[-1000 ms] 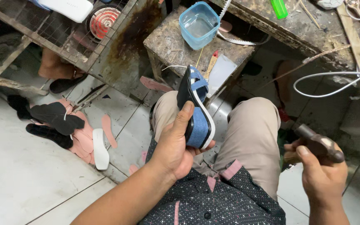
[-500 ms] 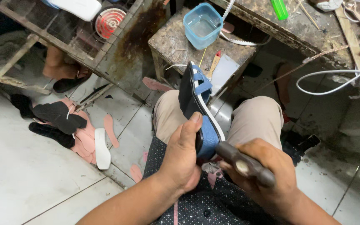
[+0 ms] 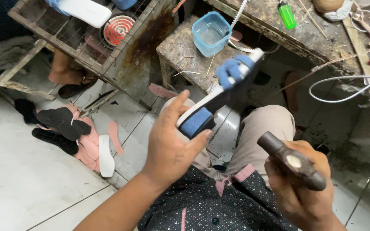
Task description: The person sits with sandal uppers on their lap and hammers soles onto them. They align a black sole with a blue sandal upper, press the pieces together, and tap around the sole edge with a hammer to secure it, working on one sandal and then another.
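Currently, the left hand [image 3: 168, 147] grasps a sandal [image 3: 217, 100] at its heel end, thumb along one edge and fingers wrapped under the blue strap; the sandal is held above the person's lap, toe end pointing away and upward, white sole edge showing. The right hand [image 3: 298, 184] is clenched round a hammer [image 3: 291, 160], head uppermost, just to the right of the sandal and not touching it.

Hazards, as judged from this position:
- The thumb lies close to the sole. A strike landing near the heel end could hit it.
- The sandal is supported only by one hand, with no block beneath. A blow could twist it out of the grip or drive it onto the knee.

Surroundings, relative to the sandal:
- Beyond its toe end stands a small stained stool [image 3: 185, 53] bearing a blue plastic tub [image 3: 211, 33].
- Further beyond runs a cluttered, dirty workbench [image 3: 305, 32] with a green lighter [image 3: 286, 14] and white cable [image 3: 343, 92].
- To the left, on a white tiled floor [image 3: 18, 171], lies a heap of cut soles [image 3: 71, 132], black, pink and white.
- Above that heap sits a wire rack [image 3: 65, 42].
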